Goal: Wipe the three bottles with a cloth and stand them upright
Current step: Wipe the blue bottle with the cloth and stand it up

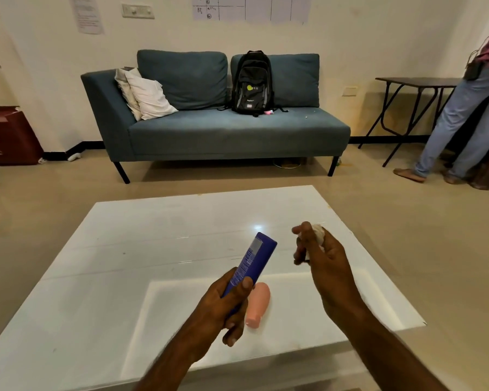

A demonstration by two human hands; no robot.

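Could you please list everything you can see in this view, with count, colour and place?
Table: one, glossy white, foreground.
Blue bottle: one, in the left grip, tilted above the table.
Pink bottle: one, lying on the table.
Cloth: one, whitish, bunched in the right grip.
Sofa: one, teal, against the wall.
Pillows: two, white, sofa's left end.
Backpack: one, black, on the sofa.
Folding table: one, dark, right.
Cabinet: one, dark red, left.
Bystander: one, jeans, far right.
Left hand: holding the bottle.
Right hand: holding the cloth.

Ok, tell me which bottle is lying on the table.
The small pink plastic bottle lies on its side on the white table; the blue bottle is held up in the left hand.
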